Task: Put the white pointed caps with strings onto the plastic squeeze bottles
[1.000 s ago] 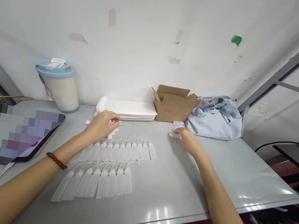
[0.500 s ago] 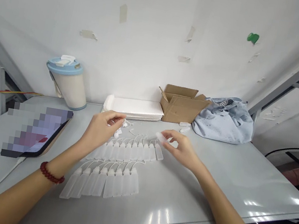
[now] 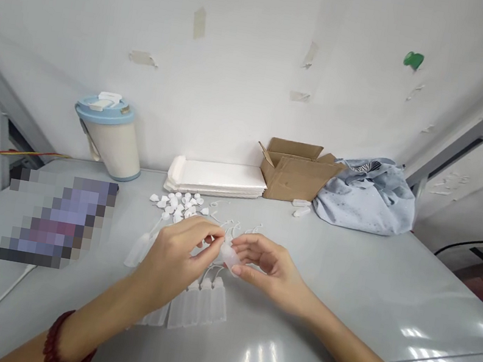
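Note:
My right hand pinches a small translucent plastic sleeve with a narrow neck between thumb and fingers, above the middle of the table. Right up against the sleeve's neck is my left hand, its thumb and fingertips pressed together; what they hold is too small to make out. Below my hands lie rows of similar translucent sleeves with thin white cords at their tops, partly covered by my left hand and forearm. Behind my left hand sits a loose pile of small white caps.
A phone with a cable lies at the left, near a cream and blue tumbler. Along the wall are stacked white envelopes, an open cardboard box and a light blue cloth bag. Two small clear pieces lie before the box.
My left hand has moved right and nearer from the white caps, uncovering them. My right hand has brought the sleeve left and down, so both hands now meet at it.

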Tool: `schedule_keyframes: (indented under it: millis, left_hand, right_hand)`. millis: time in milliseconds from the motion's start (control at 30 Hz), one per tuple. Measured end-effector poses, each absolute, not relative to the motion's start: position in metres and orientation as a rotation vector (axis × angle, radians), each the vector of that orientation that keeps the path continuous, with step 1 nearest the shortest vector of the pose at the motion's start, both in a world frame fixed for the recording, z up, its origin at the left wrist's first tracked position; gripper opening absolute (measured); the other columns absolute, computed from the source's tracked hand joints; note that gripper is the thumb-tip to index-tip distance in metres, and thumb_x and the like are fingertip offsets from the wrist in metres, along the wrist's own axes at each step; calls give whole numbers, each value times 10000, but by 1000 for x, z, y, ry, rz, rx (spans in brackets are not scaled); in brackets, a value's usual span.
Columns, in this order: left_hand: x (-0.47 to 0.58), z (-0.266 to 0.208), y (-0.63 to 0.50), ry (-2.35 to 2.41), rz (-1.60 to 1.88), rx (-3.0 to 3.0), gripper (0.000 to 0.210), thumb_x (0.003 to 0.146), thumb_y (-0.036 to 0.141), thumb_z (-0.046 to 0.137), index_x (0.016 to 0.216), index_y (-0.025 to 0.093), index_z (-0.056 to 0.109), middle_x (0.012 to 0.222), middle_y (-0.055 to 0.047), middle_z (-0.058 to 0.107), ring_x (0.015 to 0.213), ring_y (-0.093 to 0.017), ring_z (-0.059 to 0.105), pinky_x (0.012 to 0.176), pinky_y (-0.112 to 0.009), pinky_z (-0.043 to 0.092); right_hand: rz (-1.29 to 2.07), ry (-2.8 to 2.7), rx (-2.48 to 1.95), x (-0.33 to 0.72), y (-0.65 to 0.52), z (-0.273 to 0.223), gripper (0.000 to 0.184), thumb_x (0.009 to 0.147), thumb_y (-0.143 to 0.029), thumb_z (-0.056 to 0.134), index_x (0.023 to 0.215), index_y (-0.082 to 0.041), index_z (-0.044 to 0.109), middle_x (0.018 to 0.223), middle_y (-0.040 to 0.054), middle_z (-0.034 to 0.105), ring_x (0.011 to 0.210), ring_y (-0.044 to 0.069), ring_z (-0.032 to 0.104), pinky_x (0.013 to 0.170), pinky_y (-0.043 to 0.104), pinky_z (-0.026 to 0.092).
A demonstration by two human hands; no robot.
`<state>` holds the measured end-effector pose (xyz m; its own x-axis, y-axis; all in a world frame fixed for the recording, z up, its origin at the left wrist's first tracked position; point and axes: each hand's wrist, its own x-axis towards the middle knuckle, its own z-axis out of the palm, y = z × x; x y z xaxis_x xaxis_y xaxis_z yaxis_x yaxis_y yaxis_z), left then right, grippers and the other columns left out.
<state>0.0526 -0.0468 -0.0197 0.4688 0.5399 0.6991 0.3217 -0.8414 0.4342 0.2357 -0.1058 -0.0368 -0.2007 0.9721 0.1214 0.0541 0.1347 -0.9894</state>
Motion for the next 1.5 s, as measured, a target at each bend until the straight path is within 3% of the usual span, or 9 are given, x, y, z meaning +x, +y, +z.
schedule_keyframes:
  millis: [200,667,933,1133,1300,1400,1500]
  left_hand:
    - [54,-22,-51,668,1405,2520,135,835,66,537,840,184,603,724,-3,638,654,-125,574,596,-246,480]
    - [55,-33,-54,607,1222,2587,200,896,59,445,950,178,596,909,-49,577,778,-131,582,639,-241,491]
    - [56,-35,-56,511,1269,2689,230,864,14,453,994,146,589,1011,-110,603,903,-181,607,752,-322,552]
    - [53,-31,-57,336,1339,2906,236,817,-35,512,1023,65,571,1077,-185,628,1004,-240,611,848,-378,562]
    - [53,-28,-60,263,1380,2855,288,793,-58,543,1056,57,566,1033,-151,646,1024,-222,606,896,-351,542]
    - [53,-27,-60,424,1391,2682,300,821,5,556,1099,119,553,1072,-113,632,999,-191,605,870,-331,542]
    - [54,-27,-58,492,1273,2664,390,841,165,615,1208,135,487,1190,-142,580,1114,-243,547,945,-406,498]
  right_hand:
    - [1264,-1396,-1072,238,-104,-36,264,792,-253,677,1037,-202,594,945,40,644,822,143,618,799,326,494]
    - [1104,-1491,-1117,236,-106,-41,341,808,-205,646,1140,-230,570,957,35,643,854,149,633,822,340,521]
    - [1113,-1494,-1059,235,-105,-44,340,848,-211,601,1183,-253,567,1030,40,669,899,163,645,830,351,525]
    - [1227,-1312,-1042,237,-104,-40,288,835,-269,634,1118,-238,589,960,36,682,929,174,646,852,350,514]
    - [1302,-1245,-1008,242,-102,-38,287,830,-277,646,1108,-219,603,984,54,693,891,164,647,832,329,503]
    - [1401,-1207,-922,245,-102,-37,301,833,-295,645,1121,-219,604,1014,68,692,878,176,665,842,352,498]
    - [1534,-1158,-829,245,-102,-35,320,834,-297,645,1140,-220,596,1043,82,691,919,205,678,889,398,481]
